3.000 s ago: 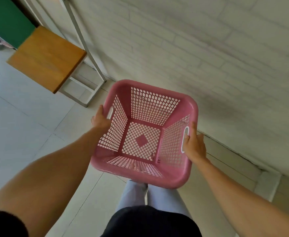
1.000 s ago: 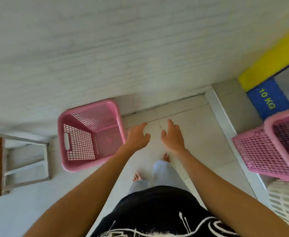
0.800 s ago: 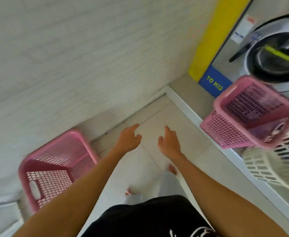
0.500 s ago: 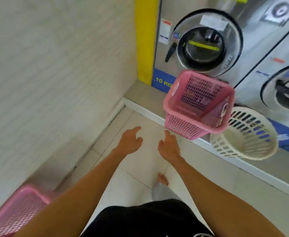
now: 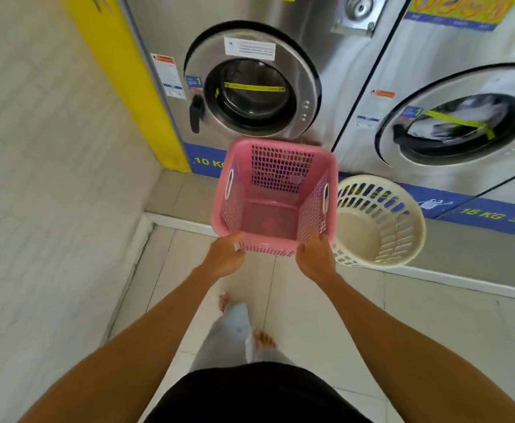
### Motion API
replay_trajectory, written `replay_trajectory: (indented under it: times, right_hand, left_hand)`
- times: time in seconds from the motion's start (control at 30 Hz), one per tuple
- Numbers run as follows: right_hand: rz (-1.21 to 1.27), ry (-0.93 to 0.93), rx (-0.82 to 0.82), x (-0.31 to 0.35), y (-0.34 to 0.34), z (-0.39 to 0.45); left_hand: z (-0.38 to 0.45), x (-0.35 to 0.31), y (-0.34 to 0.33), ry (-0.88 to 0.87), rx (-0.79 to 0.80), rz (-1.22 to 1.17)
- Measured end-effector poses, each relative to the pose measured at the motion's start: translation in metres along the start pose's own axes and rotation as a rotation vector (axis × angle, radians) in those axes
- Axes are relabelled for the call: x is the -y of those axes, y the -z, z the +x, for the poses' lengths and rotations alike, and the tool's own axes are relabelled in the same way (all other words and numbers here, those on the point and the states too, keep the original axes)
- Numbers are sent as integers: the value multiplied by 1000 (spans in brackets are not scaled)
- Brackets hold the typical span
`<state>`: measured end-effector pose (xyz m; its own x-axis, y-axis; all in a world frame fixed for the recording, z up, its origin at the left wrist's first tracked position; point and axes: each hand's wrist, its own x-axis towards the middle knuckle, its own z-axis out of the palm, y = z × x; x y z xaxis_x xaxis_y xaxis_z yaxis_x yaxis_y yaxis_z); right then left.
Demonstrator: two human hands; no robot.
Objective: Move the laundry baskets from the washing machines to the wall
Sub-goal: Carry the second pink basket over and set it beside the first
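While the white basket [image 5: 381, 221] sits alongside, left hand [image 5: 224, 254] and right hand [image 5: 314, 259] grip the pink basket [image 5: 273, 196].

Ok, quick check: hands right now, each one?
Left hand: closed on the near rim of the pink basket.
Right hand: closed on the same rim, at its right corner.

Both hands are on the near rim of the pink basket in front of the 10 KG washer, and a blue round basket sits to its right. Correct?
Not quite: in the head view the round basket is cream-white, not blue. The rest holds: left hand and right hand grip the pink basket at its near rim.
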<state>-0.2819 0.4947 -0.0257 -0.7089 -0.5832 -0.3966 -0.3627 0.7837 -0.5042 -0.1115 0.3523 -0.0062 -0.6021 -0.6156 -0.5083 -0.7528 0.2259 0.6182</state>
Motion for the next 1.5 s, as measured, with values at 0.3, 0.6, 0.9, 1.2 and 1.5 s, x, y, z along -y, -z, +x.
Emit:
replay_trajectory:
  times: [0.3,0.6,0.9,1.2,1.5]
  right_hand:
    - [22,-229,-41,12,20,84]
    - [10,-371,-107,22,38,149]
    - [-54,-435,-38,-12,19,209]
    - [-39,-396,-52,-59,-14,258]
    - [-63,-222,-15,-87,-12,265]
  left_hand:
    - [114,-5,38,53,15,11]
    - [210,-13,78,47,59,239]
    - [261,-3,53,154,-74,237]
    - [300,30,35,134,-188,113]
    - [289,34,39,250,-191,213]
